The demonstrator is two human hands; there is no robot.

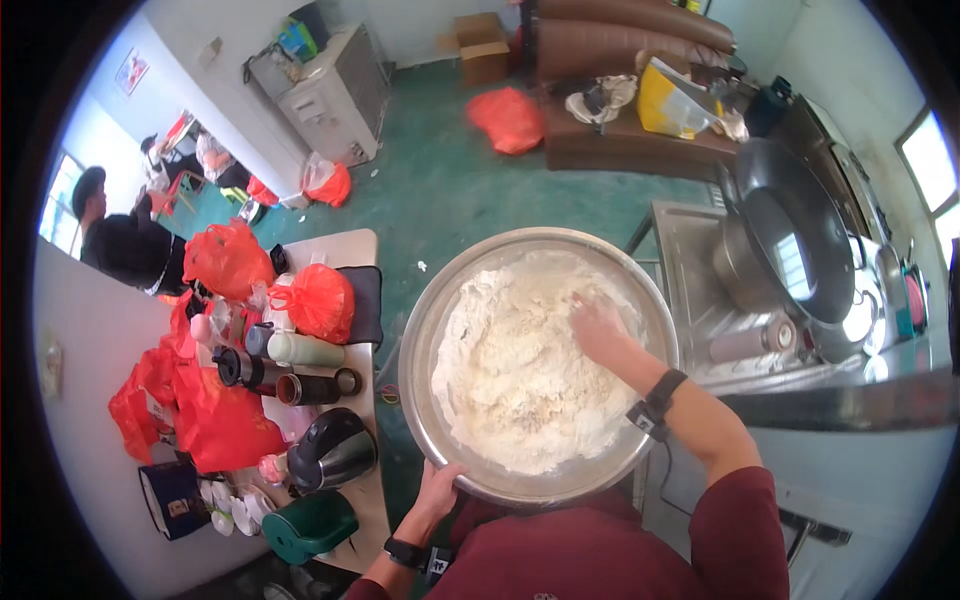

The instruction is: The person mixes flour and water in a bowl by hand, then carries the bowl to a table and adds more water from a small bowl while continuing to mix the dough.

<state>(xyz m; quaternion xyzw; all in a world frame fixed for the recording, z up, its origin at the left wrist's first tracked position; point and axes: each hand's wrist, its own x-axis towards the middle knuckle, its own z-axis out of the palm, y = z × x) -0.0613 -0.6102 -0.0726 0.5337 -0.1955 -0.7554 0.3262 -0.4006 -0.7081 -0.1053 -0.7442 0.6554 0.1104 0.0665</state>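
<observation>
Nearest, lower edge: two forearms in dark red sleeves, each with one black wrist strap.

Left hand (437, 487): fingers curled over the near rim of the large round shiny metal basin (425, 310), gripping it.

Right hand (598, 327): dusted white, pressed palm-down into the heap of white flour (515, 370); fingers half sunk in it, so whether they are spread or bunched I cannot tell.

Basin: one, centre of view, straight ahead of the person, filled almost to the rim with flour.

Left of the basin, long pale worktop (355, 245), crowded:
- one dark green plastic jug (310, 525), on its side at the near end
- one black and silver electric kettle (332, 448)
- three cylindrical flasks lying side by side, one pale green flask (303, 349) farthest
- several orange-red plastic bags (318, 300), at least four
- one dark flat pad beneath a bag

Right of the basin: steel sink unit (690, 250) holding one big dark wok (795, 235) and one metal pot.

Farther: green floor (440, 190), one loose orange bag (508, 118), one grey metal cabinet (335, 95), one cardboard box (482, 45), one brown bench with a yellow sack (670, 105).

Far left: one person in dark clothes (120, 245)
</observation>
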